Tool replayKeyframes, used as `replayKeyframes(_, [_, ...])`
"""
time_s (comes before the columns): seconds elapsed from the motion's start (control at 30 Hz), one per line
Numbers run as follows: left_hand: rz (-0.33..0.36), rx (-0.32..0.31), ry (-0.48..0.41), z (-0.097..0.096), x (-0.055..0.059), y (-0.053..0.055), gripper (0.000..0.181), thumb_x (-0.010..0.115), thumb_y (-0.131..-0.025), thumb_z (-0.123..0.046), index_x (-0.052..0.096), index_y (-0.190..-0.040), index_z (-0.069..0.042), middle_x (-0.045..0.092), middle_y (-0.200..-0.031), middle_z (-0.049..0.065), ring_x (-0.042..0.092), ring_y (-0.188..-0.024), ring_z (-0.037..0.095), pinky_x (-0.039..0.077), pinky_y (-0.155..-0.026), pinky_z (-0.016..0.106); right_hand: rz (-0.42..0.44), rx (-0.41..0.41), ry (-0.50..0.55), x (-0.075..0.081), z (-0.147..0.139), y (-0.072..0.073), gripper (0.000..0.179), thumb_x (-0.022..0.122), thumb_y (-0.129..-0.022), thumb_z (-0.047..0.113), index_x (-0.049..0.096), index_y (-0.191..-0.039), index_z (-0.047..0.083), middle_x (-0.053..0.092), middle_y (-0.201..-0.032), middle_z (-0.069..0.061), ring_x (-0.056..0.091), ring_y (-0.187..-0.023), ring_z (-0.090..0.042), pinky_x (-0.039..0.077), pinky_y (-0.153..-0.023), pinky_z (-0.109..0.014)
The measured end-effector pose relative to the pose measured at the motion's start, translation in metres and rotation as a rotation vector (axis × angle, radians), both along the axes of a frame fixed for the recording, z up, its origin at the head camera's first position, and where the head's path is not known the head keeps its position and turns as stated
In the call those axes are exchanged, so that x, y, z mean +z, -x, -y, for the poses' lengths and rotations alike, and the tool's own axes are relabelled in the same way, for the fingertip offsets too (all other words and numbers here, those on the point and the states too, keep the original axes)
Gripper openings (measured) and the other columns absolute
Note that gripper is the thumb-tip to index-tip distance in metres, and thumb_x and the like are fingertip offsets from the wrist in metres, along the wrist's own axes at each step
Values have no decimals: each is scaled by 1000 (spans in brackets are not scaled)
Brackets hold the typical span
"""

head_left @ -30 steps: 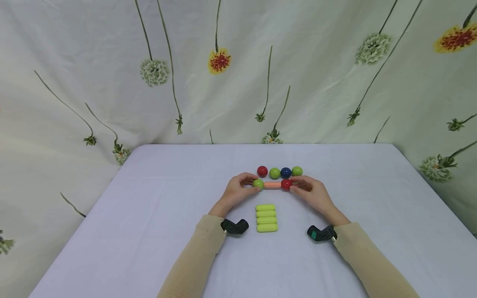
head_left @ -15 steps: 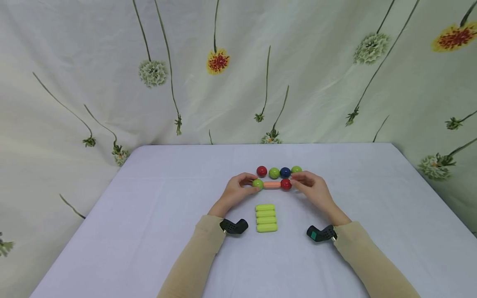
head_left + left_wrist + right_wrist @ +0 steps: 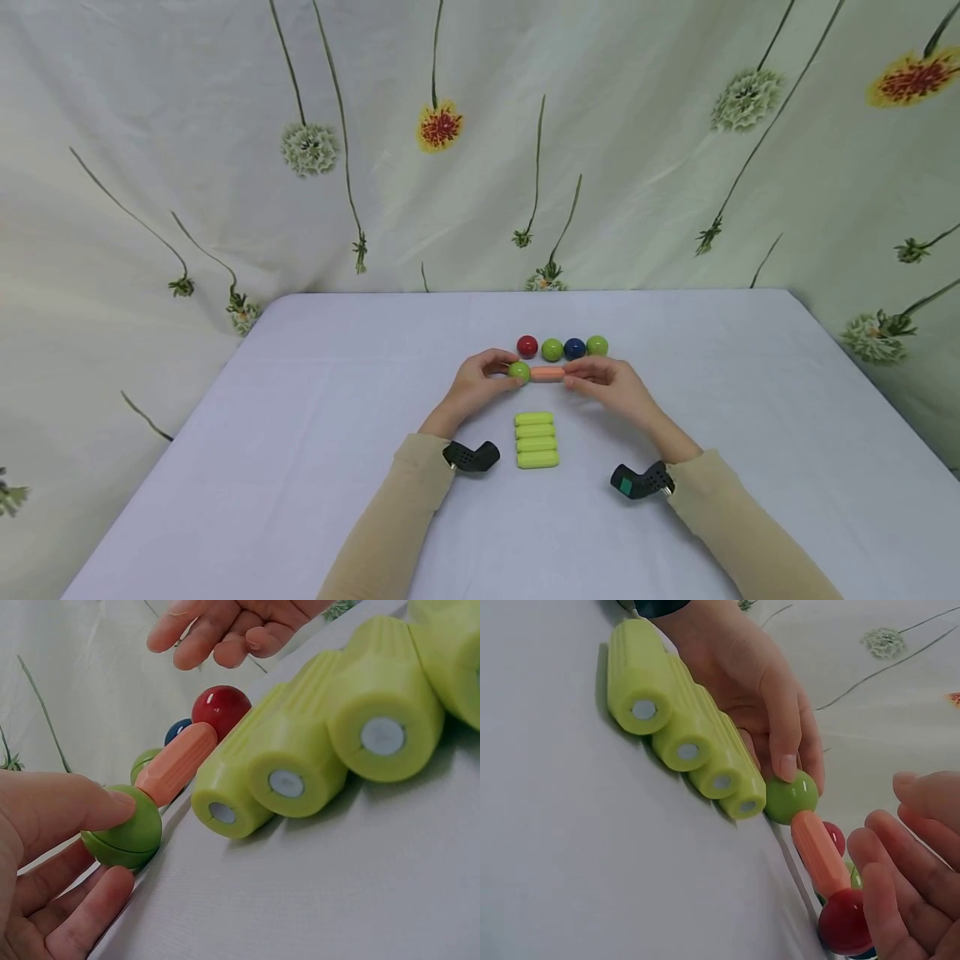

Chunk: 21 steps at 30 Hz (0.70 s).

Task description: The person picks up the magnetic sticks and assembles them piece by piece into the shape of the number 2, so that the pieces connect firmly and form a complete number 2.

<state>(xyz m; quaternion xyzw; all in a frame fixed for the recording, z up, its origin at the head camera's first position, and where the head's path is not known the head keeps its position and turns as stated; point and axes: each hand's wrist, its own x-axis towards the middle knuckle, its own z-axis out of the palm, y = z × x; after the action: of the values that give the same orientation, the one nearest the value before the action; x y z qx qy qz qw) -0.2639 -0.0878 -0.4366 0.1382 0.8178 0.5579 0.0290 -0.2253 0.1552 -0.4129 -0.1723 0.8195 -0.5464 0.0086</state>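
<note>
My left hand (image 3: 472, 387) pinches a green ball (image 3: 124, 832) between thumb and fingers. An orange ribbed stick (image 3: 547, 374) runs to the right from that ball, end to end with it. At the stick's far end sits a shiny red ball (image 3: 221, 711), which the right hand hides in the head view. My right hand (image 3: 618, 396) hovers by this red ball, fingers spread and loosely bent. In the left wrist view a gap shows between its fingertips and the ball, and nothing is in its grasp.
Several lime-yellow ribbed sticks (image 3: 536, 444) with grey round discs in their ends lie side by side, nearer the body. Behind the hands is a row of loose balls: red (image 3: 527, 347), green (image 3: 552, 349), dark blue (image 3: 574, 349) and green (image 3: 597, 346). A pale cloth covers the table (image 3: 360, 400).
My right hand has let go of the red ball, drawn slightly off it, then shifted left so that it covers the ball in the head view. The left hand keeps its pinch.
</note>
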Motion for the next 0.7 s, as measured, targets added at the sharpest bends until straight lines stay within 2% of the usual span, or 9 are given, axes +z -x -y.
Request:
replayKeyframes(0.23, [-8,-5,-1,0,0,0,31,75,-79,-14,66,-109,-11,64,-107,0,60,-97,16,43,-92,38,27,103,0,-5,11,-3,28,68,-88,19,67,-112,4,67,-112,-9,63,-96,-16,51,-77,-27])
replayKeyframes(0.5, [-7,-10,15,1,0,1,31,74,-80,-15,66,-110,-11,64,-108,1,60,-99,16,43,-91,37,-3,128,-50,-10,19,-6,27,68,-87,16,67,-108,0,67,-105,-9,62,-95,-20,50,-79,-25])
replayKeyframes(0.7, [-6,-3,23,1,0,0,31,74,-81,-15,66,-110,-13,63,-108,0,60,-99,16,43,-92,38,2,145,-96,-17,23,-8,27,69,-86,20,68,-108,5,68,-102,-5,63,-91,-16,49,-80,-27])
